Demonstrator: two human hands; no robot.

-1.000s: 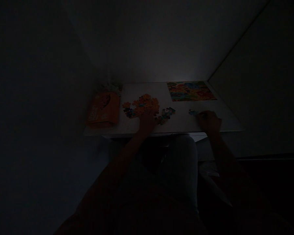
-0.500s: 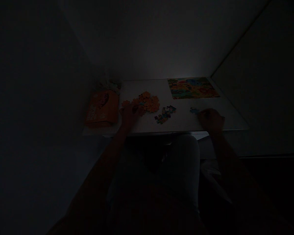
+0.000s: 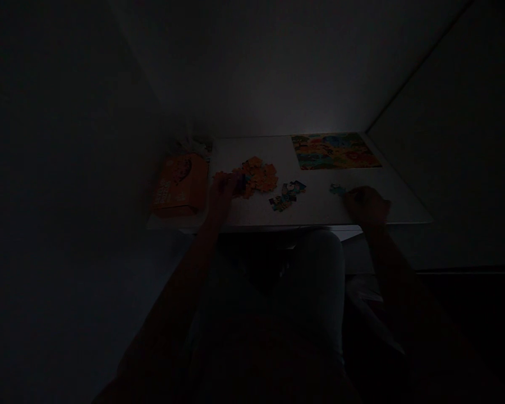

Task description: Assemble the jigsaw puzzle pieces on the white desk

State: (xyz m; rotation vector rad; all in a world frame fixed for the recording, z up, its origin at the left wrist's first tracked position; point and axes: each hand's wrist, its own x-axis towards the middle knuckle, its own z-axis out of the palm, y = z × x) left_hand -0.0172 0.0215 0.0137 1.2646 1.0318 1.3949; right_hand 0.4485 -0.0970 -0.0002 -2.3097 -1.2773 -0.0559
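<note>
Low light throughout; fine detail at the fingertips unresolved. Left hand (image 3: 221, 196): shifted, relative to the view one second earlier, from the near right part of the loose cluster of orange jigsaw pieces (image 3: 255, 177) to that cluster's near-left edge; fingers partly open, reaching forward and down among the pieces. Grip on any piece: cannot tell. Right hand (image 3: 365, 206): almost unchanged in place, low on the white tabletop (image 3: 320, 210), fingers loosely curled, no held item visible, fingertips just beside the lone blue-green jigsaw piece (image 3: 337, 189); contact with that piece not resolved. Between the two hands, a smaller group of multicoloured jigsaw pieces (image 3: 287, 195), well clear of the left hand and near neither set of fingertips; joined or merely adjacent, not distinguishable. At the far edge of the tabletop, a colourful rectangular picture (image 3: 335, 151), printed sheet or assembled section not distinguishable in this light. At the left end of the tabletop, an orange cardboard box (image 3: 180, 185) lying flat, with a pale crumpled item (image 3: 196, 147) behind it. Whole view slightly shifted from the earlier moments, everything a little further right in the picture; no tabletop item visibly relocated.
</note>
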